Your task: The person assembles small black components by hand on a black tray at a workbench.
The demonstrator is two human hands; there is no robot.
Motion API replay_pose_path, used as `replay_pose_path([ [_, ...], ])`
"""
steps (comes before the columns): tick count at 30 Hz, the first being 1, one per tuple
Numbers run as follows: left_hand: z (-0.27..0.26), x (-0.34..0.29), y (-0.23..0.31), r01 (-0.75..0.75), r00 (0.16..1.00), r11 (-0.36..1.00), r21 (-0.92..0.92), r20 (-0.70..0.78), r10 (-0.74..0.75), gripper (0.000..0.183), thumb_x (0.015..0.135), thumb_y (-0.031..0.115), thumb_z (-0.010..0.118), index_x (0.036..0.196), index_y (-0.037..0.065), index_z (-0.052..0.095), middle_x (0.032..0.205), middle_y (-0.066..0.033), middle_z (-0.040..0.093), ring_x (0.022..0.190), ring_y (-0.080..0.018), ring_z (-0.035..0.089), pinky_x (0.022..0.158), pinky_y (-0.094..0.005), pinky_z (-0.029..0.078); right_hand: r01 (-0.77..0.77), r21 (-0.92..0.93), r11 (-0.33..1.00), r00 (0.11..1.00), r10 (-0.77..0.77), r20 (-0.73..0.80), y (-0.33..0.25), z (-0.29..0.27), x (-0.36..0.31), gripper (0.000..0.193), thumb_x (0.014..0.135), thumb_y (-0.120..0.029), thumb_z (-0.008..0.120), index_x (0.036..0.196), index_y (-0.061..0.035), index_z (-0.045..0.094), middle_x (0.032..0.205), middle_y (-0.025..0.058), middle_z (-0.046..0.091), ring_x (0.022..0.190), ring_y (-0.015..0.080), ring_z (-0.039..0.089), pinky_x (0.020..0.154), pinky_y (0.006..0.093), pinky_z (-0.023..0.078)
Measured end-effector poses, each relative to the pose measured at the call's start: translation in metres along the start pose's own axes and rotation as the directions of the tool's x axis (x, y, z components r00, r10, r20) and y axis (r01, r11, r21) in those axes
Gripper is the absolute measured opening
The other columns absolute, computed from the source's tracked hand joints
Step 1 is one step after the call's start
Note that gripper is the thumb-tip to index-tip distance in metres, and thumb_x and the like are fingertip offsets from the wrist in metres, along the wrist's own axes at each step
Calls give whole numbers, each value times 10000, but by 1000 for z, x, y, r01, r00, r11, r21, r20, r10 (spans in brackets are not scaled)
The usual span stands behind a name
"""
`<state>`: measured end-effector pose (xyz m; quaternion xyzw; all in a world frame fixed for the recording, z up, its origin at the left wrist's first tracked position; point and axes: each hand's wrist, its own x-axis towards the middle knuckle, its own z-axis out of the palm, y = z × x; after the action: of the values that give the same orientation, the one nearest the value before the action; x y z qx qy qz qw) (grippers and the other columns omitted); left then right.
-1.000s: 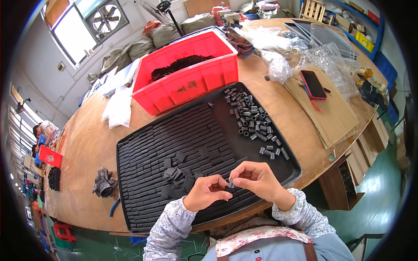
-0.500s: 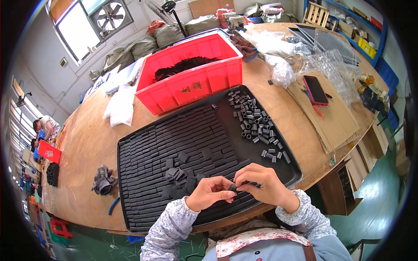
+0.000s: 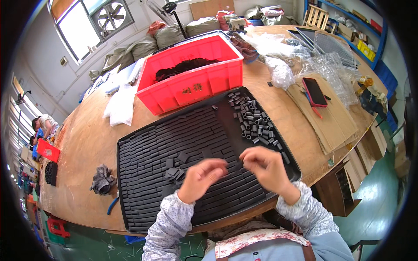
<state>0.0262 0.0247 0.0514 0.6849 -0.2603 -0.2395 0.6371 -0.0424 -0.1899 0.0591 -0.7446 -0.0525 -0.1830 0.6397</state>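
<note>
A large black tray (image 3: 298,170) lies in front of me. Tight rows of small dark grey blocks (image 3: 165,130) fill most of it. On top of the rows, left of centre, lie several loose flat dark pieces (image 3: 175,173). My left hand (image 3: 201,177) hovers over the rows, thumb and fingers apart, with nothing visible between them. My right hand (image 3: 266,170) is at the rows' right end, fingers bent into a pinch; whatever they hold, if anything, is hidden. Beyond it, small dark tubes (image 3: 254,119) lie heaped along the tray's right side.
Behind the tray stands a red bin (image 3: 191,89) with dark material inside. A phone (image 3: 314,92) rests on cardboard (image 3: 333,126) at the right, near clear plastic packaging (image 3: 333,65). Left of the tray are a grey bundle (image 3: 103,179) and a blue-handled tool (image 3: 112,205).
My hands were together near the tray's front edge, fingers on a small dark piece. They have separated and moved farther over the tray, the right one toward the rows' right end.
</note>
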Motion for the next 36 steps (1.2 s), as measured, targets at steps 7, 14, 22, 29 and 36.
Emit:
replay_pose_path([
  [7,-40,20,-27,-115,882,493,862,-140,450,316,776,133,730,1080,81,661,1118,-66,579,1092,-288,452,966,-397,371,-49,-476,878,997,72,31,41,-9,26,30,786,-36,677,808,-25,660,739,103,644,706,253,625,648,339,495],
  [14,-45,21,-33,-133,932,663,737,-134,336,258,742,103,759,981,96,664,1053,-61,582,1039,-284,478,937,-388,389,246,-662,708,969,-194,152,39,-8,42,95,749,-25,680,834,-64,664,889,78,607,877,289,574,761,377,486],
  [22,-38,21,-26,-137,915,532,836,-99,391,328,743,153,773,1027,68,633,972,-68,550,1022,-285,463,924,-390,401,199,-819,539,979,-73,191,53,-12,48,221,739,23,666,925,-48,573,884,98,600,919,296,563,780,394,479],
  [29,-44,13,-22,-95,938,714,694,-177,298,351,713,58,789,1019,60,617,835,-64,555,693,-168,531,664,-277,480,154,-511,845,988,-140,66,16,-4,32,214,725,7,720,839,-23,541,698,99,551,628,239,569,579,330,457],
  [36,-32,-8,-1,-74,988,959,274,-108,107,196,819,-17,703,986,-8,601,856,-57,646,750,-109,650,668,-224,531,189,-465,865,969,-87,232,16,1,2,194,726,6,693,828,-36,533,763,113,570,766,326,579,677,403,472],
])
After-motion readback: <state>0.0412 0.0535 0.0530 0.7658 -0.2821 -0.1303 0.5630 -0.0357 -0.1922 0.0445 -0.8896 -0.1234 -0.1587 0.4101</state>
